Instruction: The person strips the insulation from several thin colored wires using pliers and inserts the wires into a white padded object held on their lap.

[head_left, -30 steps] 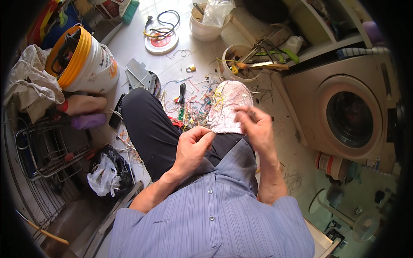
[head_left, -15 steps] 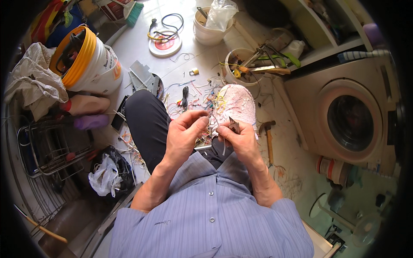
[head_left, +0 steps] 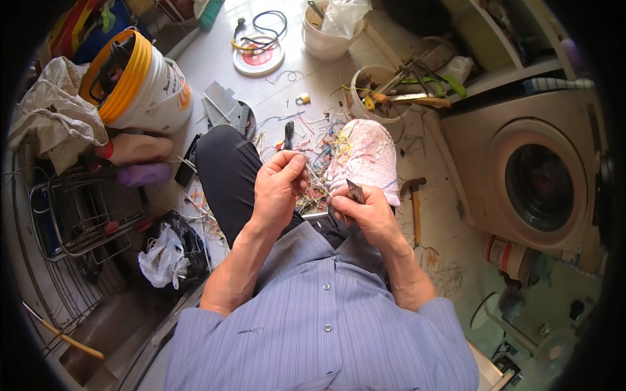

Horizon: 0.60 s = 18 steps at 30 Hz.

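Over my lap, my left hand pinches the end of a thin whitish wire between thumb and fingers. The wire slants down to my right hand, whose thumb presses against it. A dark, pointed piece of metal like a blade sticks up from that same hand, gripped between thumb and curled fingers. Its lower part is hidden by the fingers. Just beyond my hands, a pink towel covers my right knee, with wire scraps on it. Many coloured wire scraps lie on the floor between my knees.
A hammer lies right of the towel. Ahead stands a bucket of tools; a black cable coil and a small padlock lie nearer. A yellow-rimmed bucket and wire rack stand left, a washing machine right.
My left fingers have closed into a tighter pinch, and that hand has turned and risen slightly away from me. The wire now shows stretched between both hands. My right hand keeps its grip.
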Available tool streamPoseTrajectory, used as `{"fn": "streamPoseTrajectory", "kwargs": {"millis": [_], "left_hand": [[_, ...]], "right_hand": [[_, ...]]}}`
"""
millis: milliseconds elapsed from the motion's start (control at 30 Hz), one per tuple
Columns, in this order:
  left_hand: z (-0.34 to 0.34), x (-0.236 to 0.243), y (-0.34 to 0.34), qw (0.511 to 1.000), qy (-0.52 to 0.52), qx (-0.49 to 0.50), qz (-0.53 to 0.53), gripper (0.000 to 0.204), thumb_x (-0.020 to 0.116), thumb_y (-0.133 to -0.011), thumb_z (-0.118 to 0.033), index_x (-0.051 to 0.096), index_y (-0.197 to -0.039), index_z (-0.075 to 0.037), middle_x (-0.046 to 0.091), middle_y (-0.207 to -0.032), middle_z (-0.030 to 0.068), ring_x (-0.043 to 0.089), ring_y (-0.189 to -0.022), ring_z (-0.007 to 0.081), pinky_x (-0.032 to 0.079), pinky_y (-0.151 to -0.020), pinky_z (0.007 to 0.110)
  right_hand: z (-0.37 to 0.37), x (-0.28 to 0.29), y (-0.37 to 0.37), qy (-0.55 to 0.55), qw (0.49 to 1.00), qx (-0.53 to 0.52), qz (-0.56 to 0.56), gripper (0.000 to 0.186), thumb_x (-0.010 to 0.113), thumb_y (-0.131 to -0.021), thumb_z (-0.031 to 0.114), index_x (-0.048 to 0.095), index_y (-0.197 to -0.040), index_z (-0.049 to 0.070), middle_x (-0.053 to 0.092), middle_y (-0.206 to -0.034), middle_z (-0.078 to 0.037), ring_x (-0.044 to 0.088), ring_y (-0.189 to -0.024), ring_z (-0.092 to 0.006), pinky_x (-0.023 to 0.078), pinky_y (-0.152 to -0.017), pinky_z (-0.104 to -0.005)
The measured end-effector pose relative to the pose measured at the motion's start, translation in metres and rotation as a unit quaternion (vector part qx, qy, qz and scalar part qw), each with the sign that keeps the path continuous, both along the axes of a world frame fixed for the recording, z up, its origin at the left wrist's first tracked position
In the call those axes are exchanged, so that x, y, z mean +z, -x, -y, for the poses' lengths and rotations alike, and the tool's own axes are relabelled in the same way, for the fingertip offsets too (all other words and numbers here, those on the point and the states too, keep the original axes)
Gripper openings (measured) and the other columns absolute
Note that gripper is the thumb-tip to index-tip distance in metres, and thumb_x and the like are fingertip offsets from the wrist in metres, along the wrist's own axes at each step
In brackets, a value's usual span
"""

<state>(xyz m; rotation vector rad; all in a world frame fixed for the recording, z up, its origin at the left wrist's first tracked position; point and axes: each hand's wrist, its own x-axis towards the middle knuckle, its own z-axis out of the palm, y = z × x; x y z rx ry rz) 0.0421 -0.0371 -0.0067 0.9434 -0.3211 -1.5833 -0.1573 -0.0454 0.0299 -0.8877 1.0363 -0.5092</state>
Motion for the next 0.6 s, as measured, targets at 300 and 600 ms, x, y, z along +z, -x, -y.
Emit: {"fn": "streamPoseTrajectory", "kwargs": {"millis": [300,600], "left_hand": [[-0.017,-0.002,0.019,0.997,-0.013,-0.069,-0.01,0.022,0.065,-0.097,-0.016,0.066,-0.108,0.002,0.059,-0.073,-0.0001,0.052,-0.064,0.0071,0.04,-0.058,0.021],[-0.006,-0.001,0.014,0.997,-0.037,-0.035,-0.052,0.015,0.064,-0.096,-0.013,0.066,-0.091,0.001,0.061,-0.073,0.0035,0.054,-0.062,0.0104,0.044,-0.058,0.023]], "right_hand": [[-0.002,-0.006,-0.004,0.022,0.999,-0.043,0.015,0.014,0.067,-0.094,0.013,0.068,-0.098,-0.001,0.06,-0.071,0.002,0.05,-0.058,-0.0034,0.037,-0.051,-0.02],[-0.007,-0.017,-0.017,0.08,0.996,-0.037,0.021,0.01,0.062,-0.095,0.007,0.068,-0.098,0.0,0.053,-0.069,0.007,0.044,-0.06,-0.0016,0.035,-0.053,-0.0206]]}}
